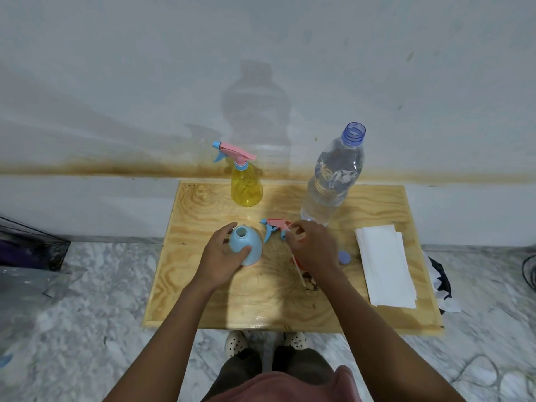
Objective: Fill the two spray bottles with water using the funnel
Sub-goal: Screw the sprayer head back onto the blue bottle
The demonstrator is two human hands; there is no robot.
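Note:
A light blue spray bottle point(249, 245) stands on the wooden table point(203, 285) with its neck uncovered; my left hand point(222, 256) grips its body. My right hand point(311, 246) pinches the pink and blue spray head point(274, 225) that belongs to it, just right of the bottle, with its thin dip tube point(300, 272) slanting down below my hand. A yellow spray bottle point(246, 185) with its pink head screwed on stands at the table's back. An uncapped clear water bottle point(333, 178) stands at the back right. Something orange shows under my right hand, mostly hidden.
A blue bottle cap point(345, 257) lies right of my right hand. White paper towels point(385, 265) lie along the table's right side. The wall rises directly behind the table. Bags sit on the marble floor at left point(29, 248) and right point(441, 280).

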